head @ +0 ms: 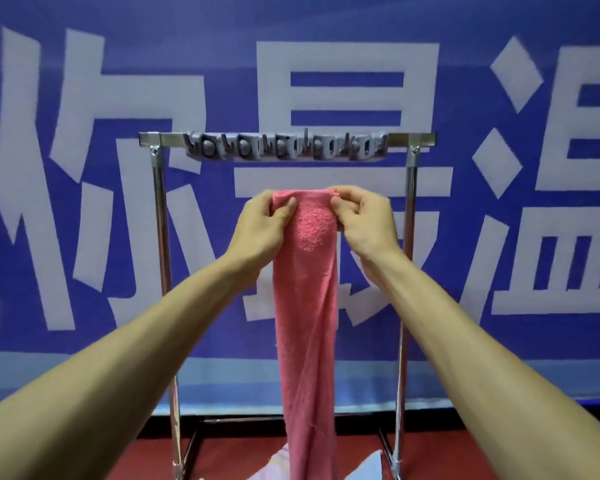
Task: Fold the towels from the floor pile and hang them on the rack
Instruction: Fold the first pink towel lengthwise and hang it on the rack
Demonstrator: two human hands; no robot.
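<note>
A pink towel (307,306) hangs down in a long narrow strip in front of me, folded lengthwise. My left hand (262,226) pinches its top left corner and my right hand (366,220) pinches its top right corner. Both hands hold the top edge below and in front of the metal rack's top bar (167,138). The rack's two chrome uprights stand either side of the towel. The towel's bottom end runs out of the frame near the floor pile (281,460), where pale cloth shows.
A row of grey clips (284,147) hangs along the top bar. Behind the rack is a blue banner (84,202) with large white characters. The rack's base bars rest on a red floor (229,455). Another pale blue cloth (368,469) lies at the bottom right.
</note>
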